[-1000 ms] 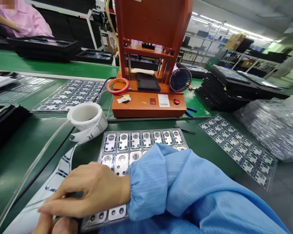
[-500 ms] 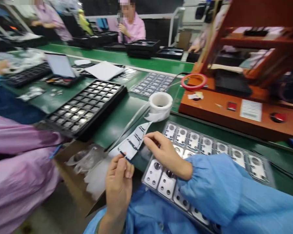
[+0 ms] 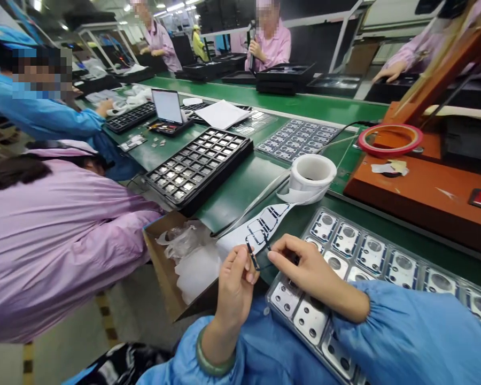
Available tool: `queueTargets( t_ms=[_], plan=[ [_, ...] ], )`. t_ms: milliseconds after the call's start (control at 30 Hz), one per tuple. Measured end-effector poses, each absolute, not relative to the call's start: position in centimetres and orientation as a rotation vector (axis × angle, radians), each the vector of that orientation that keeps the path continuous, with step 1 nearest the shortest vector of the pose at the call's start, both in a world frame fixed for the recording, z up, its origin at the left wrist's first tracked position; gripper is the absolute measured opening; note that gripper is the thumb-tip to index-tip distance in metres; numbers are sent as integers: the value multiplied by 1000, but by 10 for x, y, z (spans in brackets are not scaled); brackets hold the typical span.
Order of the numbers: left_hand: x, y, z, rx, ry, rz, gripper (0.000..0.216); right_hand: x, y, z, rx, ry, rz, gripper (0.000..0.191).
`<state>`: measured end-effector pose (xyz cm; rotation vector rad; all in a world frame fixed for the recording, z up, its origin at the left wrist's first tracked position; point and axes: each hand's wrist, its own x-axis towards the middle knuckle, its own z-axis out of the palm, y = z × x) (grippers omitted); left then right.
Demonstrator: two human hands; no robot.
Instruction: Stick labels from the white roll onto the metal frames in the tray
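Gasket: a thin black frame-shaped adhesive piece [image 3: 254,255], pinched at its lower edge between the thumb and forefinger of my left hand [image 3: 234,283], fingers closed on it. I judge it nearly weightless, floppy and sticky, easy to crease, so best held by one narrow side only. My right hand [image 3: 310,270] meets it from the other side, fingertips drawn together at its upper corner; whether they grip it or just steady it I cannot tell. It sits at the loose end of a white backing strip printed with dark rectangular outlines [image 3: 264,227], which runs up from my fingers to a white roll [image 3: 312,176]. Under my right wrist lies a clear plastic tray of silver metal plates [image 3: 369,256]. Left of my left hand sits an open cardboard box of crumpled film [image 3: 172,256].
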<state>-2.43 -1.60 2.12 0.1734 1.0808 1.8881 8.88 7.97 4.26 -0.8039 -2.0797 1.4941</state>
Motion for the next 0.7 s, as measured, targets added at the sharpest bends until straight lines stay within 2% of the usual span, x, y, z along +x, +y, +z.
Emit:
queueTargets(
  t_ms=[167,333,533,700],
  plan=[
    [-27,-16,7,355,1242,1919,34,91,78,38,-798,-2120,1522,21],
    [-35,-20,-5,753,1683,1835,34,96,78,28,-798,-2190,1486,28],
    [-45,-23,8,1262,2073,1729,23,96,81,19,-824,-2150,1334,33],
    [-51,-33,14,1365,2193,1634,22,97,82,17,-809,-2157,1308,35]
  ],
)
